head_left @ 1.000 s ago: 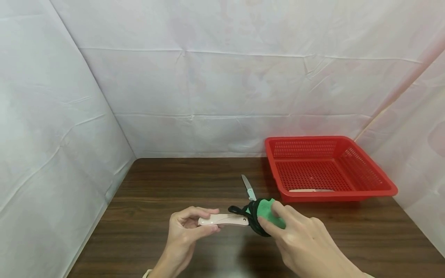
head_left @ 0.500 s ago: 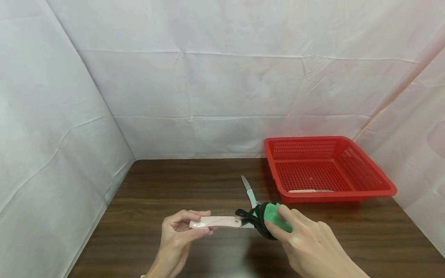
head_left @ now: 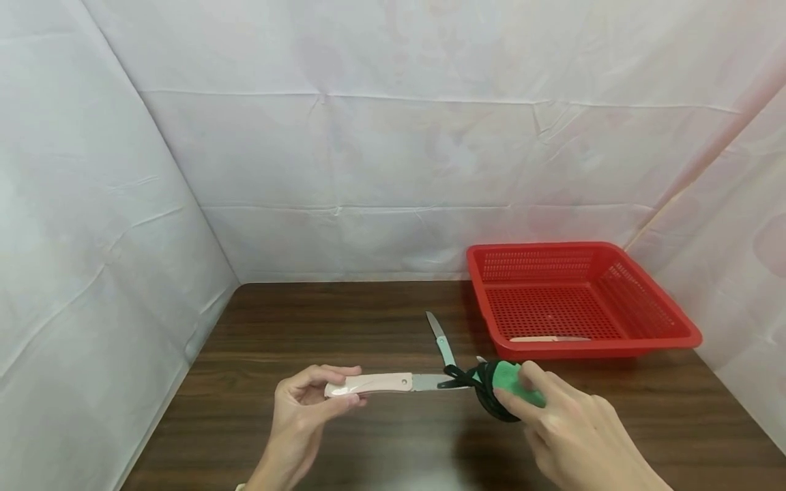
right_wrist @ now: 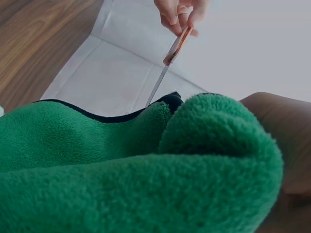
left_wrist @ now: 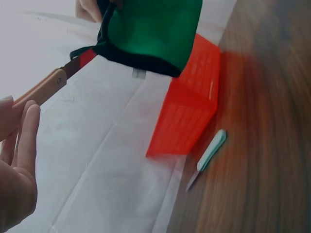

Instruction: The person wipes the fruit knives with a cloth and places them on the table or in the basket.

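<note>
Clearly, the left hand (head_left: 299,414) pinches the pink handle of a knife (head_left: 374,384) between thumb and fingers, on the person's side of the red basket (head_left: 608,346) and left of it; the blade points toward the basket's side. The right hand (head_left: 580,426) pinches a folded green cloth (head_left: 514,385) with black edging, just nearer the person than the basket. The blade reaches that cloth, and its tip is hidden in the head view. Only the head view shows a pale-handled knife (head_left: 543,339) lying inside the basket. There, the handle end of a mint-handled knife (head_left: 443,349), left of the basket on the wooden table (head_left: 307,324), meets the cloth's outline; the left wrist view shows that knife whole. The right wrist view alone brings out the cloth's fuzzy pile and thick fold.
</note>
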The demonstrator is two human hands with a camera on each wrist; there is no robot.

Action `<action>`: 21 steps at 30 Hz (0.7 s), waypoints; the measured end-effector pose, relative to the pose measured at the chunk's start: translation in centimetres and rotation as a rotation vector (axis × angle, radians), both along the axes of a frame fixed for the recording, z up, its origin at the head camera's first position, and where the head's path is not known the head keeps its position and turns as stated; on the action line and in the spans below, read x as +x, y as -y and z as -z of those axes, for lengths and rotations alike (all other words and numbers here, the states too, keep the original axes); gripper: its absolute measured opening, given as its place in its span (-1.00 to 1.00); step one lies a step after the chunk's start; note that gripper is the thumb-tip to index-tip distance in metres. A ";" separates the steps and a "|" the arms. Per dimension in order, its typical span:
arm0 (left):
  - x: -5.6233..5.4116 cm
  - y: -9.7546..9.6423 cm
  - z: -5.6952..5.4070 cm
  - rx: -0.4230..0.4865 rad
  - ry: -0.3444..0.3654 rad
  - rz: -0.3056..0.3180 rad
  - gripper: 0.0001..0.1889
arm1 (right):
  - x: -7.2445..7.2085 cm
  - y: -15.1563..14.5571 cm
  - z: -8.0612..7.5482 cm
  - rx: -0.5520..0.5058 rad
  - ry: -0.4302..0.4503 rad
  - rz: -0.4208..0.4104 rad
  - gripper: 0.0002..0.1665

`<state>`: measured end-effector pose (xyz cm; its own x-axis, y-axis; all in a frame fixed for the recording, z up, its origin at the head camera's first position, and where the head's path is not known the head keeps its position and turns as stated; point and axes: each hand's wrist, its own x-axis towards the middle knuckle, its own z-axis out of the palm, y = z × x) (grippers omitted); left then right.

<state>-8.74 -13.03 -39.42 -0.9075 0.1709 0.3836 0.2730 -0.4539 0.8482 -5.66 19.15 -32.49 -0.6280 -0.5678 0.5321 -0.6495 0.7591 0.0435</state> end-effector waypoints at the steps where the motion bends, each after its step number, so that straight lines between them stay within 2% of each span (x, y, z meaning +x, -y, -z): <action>1: -0.1 -0.1 0.0 -0.017 0.013 -0.015 -0.68 | 0.0 -0.2 0.1 0.003 -0.005 0.005 -0.33; 4: -0.6 -0.3 0.0 -0.045 0.065 -0.052 -0.71 | 0.1 -0.8 0.5 0.006 -0.010 0.014 -0.35; 8: -1.4 -0.9 0.1 -0.033 0.109 -0.075 -0.71 | 0.3 -1.3 1.0 0.009 -0.014 0.020 -0.42; 10: -1.9 -1.4 0.2 -0.022 0.117 -0.084 -0.71 | 0.4 -1.6 1.2 0.011 -0.018 0.025 -0.56; 16: -3.7 -3.1 0.4 -0.006 0.077 -0.100 -0.75 | 0.7 -2.1 1.8 0.024 -0.012 0.073 -0.54; 17: -4.1 -3.4 0.5 -0.008 0.066 -0.104 -0.76 | 0.8 -2.1 1.9 0.028 0.010 0.091 -0.46; 21: -5.5 -4.8 0.6 -0.015 0.047 -0.118 -0.75 | 1.1 -2.5 2.6 0.042 0.127 0.155 -0.47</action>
